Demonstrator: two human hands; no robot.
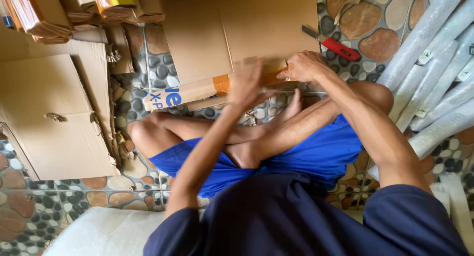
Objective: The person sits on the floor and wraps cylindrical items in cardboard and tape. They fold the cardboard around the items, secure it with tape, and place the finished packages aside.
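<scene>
I sit cross-legged on the floor with a large cardboard box (222, 34) lying in front of my knees. A strip of orange tape (221, 83) runs along its near edge. My left hand (247, 83) is blurred by motion, fingers spread, flat over the taped edge and holding nothing. My right hand (303, 66) is curled on the same edge further right, its fingertips pinching the orange tape against the cardboard. A red utility knife (338, 47) lies on the floor just beyond my right hand.
Flat cardboard sheets (49, 113) lie at the left, with stacked folded cartons (44, 14) behind them. Long white wrapped rolls (434, 63) lean at the right. A white sack (98, 231) sits at the bottom left. The floor is pebble-patterned tile (29, 206).
</scene>
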